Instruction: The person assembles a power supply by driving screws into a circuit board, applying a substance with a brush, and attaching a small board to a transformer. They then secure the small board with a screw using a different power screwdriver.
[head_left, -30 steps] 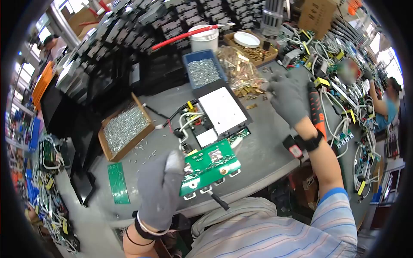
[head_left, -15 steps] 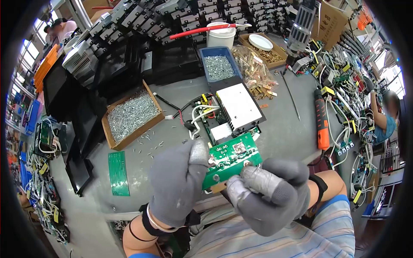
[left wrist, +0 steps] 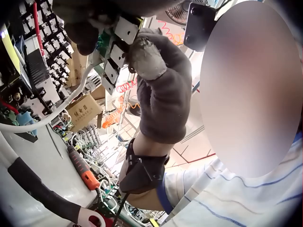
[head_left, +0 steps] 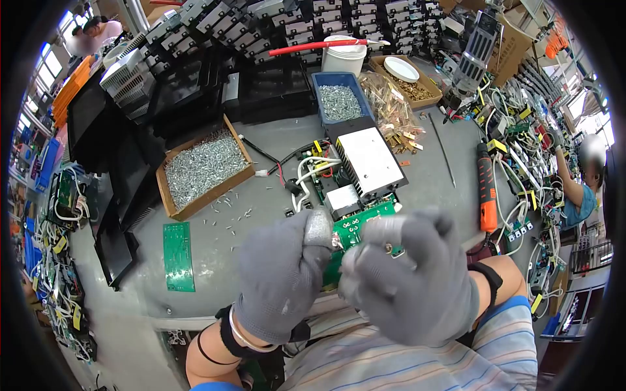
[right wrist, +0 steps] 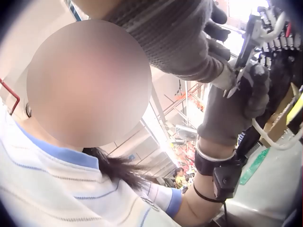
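Gripped at its left edge by the gloved left hand (head_left: 277, 277), a green circuit board (head_left: 352, 225) is tilted over the table's front edge. The gloved right hand (head_left: 417, 280), fingers curled, is at the board's near side and covers part of it. Metal tabs (left wrist: 112, 61) along the board show beside the right hand (left wrist: 165, 90) in the left wrist view. In the right wrist view, the right fingertips pinch a small metal piece against the board's edge, close to the left hand (right wrist: 227, 106); its shape is unclear.
Behind the board lies an open unit with a white-topped heatsink (head_left: 368, 159) and cables. Screws fill a cardboard box (head_left: 251, 171) and a blue bin (head_left: 316, 88). An orange-black screwdriver (head_left: 486, 189) lies right; a second green board (head_left: 178, 257) lies left.
The right hand has come from the bag of metal parts to the board and moved slightly up over it. The left hand still grips the board, which now sits closer to the heatsink unit.
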Tool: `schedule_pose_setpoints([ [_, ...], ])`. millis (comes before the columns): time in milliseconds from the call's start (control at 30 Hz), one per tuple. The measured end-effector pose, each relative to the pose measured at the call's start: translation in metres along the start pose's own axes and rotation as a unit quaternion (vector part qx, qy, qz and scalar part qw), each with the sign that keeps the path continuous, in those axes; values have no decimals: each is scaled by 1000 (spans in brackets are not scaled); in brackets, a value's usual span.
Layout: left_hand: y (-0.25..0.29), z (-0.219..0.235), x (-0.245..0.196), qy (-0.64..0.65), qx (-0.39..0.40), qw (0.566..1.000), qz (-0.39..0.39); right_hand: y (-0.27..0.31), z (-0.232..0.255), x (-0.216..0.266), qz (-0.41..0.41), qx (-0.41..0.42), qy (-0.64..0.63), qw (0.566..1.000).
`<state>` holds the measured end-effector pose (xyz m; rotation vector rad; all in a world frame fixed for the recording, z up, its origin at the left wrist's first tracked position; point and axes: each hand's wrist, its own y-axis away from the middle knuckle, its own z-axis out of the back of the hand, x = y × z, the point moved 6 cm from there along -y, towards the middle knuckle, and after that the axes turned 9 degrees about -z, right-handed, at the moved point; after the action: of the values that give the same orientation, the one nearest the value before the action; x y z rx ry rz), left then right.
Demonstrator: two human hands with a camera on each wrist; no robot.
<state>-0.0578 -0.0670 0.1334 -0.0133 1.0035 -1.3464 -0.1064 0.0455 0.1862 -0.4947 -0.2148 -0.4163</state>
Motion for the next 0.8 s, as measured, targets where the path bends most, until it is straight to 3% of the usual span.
schedule_pose_setpoints([
  [33, 2, 3, -2, -10, -35, 999, -26, -4, -1, -7, -58, 30, -29, 997],
  [67, 2, 5, -2, -9, -35, 999, -26, -5, -1, -12, -58, 31, -29, 997],
  [133, 1, 4, 0, 28, -9, 1000, -4, -4, -5, -16, 31, 48, -4, 998],
  [367, -4, 5, -6, 37, 8, 999, -14, -6, -5, -27, -35, 94, -60, 993],
  [433, -3, 1, 0, 83, 127, 986, 72, -5, -6, -27, -23, 92, -64, 993],
  [467, -6, 6, 1, 82, 129, 986, 68, -4, -6, -28, -25, 88, -64, 994],
  [633, -11, 8, -4, 188, 320, 928, 8, 4, -3, -37, -33, 95, -134, 986],
  [767, 1, -1, 9, 195, 318, 928, 22, 1, 10, -61, -22, 68, -153, 986],
  [800, 0, 0, 9, 194, 319, 927, 23, 4, 9, -73, -61, 63, -188, 978],
])
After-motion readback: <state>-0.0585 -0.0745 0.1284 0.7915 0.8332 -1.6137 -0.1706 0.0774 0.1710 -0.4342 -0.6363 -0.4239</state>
